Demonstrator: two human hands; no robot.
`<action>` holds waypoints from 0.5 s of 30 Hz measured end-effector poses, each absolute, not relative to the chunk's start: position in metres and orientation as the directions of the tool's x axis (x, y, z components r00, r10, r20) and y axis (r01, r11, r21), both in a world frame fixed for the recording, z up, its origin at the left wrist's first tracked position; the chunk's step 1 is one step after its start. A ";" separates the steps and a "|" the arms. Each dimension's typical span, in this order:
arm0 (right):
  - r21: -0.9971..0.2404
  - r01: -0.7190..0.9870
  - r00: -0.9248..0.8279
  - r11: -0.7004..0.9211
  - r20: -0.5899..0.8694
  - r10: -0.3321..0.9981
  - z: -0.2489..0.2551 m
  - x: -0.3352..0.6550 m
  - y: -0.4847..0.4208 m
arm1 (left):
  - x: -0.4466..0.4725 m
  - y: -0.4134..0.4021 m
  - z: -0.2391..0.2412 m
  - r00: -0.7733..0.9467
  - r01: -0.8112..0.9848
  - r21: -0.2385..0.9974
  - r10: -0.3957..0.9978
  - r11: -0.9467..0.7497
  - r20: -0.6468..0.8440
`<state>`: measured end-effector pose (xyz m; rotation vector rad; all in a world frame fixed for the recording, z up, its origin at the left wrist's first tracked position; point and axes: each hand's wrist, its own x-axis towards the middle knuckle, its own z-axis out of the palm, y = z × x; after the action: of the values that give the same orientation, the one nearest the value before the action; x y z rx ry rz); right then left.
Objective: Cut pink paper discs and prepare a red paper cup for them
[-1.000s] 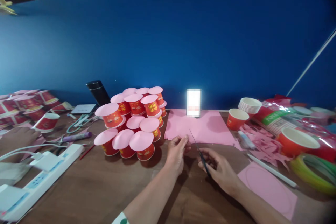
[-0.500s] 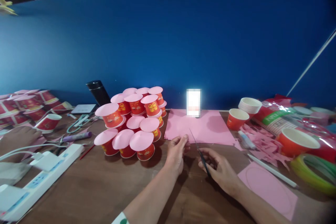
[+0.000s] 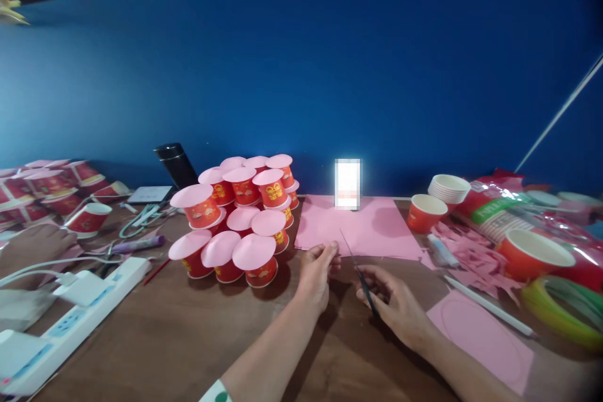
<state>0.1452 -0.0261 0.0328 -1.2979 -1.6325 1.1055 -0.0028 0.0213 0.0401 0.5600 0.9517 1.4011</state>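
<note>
My right hand (image 3: 393,304) is closed around a pair of dark scissors (image 3: 362,276), whose thin blades point up toward the stack of pink paper sheets (image 3: 360,226). My left hand (image 3: 316,270) pinches the near edge of that pink paper, fingers together. Left of my hands stands a pile of red paper cups capped with pink paper discs (image 3: 238,223). Both hands rest low over the brown wooden table (image 3: 188,339).
A pink sheet with a drawn circle (image 3: 480,336) lies at the right beside a white pen (image 3: 490,306). Open red cups (image 3: 532,254), white stacked cups (image 3: 447,187), pink scraps and plastic bags fill the right. A white power strip (image 3: 61,320), cables and another person's hand (image 3: 32,245) are at the left.
</note>
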 end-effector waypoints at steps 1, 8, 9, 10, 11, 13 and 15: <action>-0.939 0.326 -0.193 0.110 0.048 0.980 0.033 0.145 -0.026 | -0.003 0.021 0.040 -0.093 -0.565 0.814 0.970 0.135 -0.226; -0.947 0.302 -0.193 0.112 0.054 0.980 0.030 0.144 -0.024 | -0.003 0.021 0.041 -0.097 -0.561 0.815 0.967 0.143 -0.236; -0.949 0.294 -0.190 0.111 0.056 0.980 0.030 0.144 -0.024 | -0.003 0.021 0.041 -0.099 -0.560 0.816 0.966 0.145 -0.239; -0.951 0.289 -0.188 0.110 0.057 0.981 0.030 0.144 -0.024 | -0.003 0.021 0.041 -0.101 -0.558 0.816 0.965 0.147 -0.243; -0.952 0.287 -0.184 0.110 0.058 0.981 0.029 0.144 -0.024 | -0.003 0.021 0.041 -0.103 -0.556 0.818 0.964 0.147 -0.243; -0.950 0.290 -0.172 0.111 0.062 0.983 0.029 0.144 -0.025 | -0.002 0.022 0.041 -0.101 -0.552 0.821 0.966 0.146 -0.240; -0.949 0.295 -0.163 0.108 0.062 0.985 0.028 0.145 -0.025 | -0.003 0.022 0.041 -0.095 -0.552 0.821 0.967 0.146 -0.235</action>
<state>0.1450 -0.0247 0.0281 -1.2883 -1.5904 1.0934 -0.0025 0.0218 0.0409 0.5611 0.9734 1.3899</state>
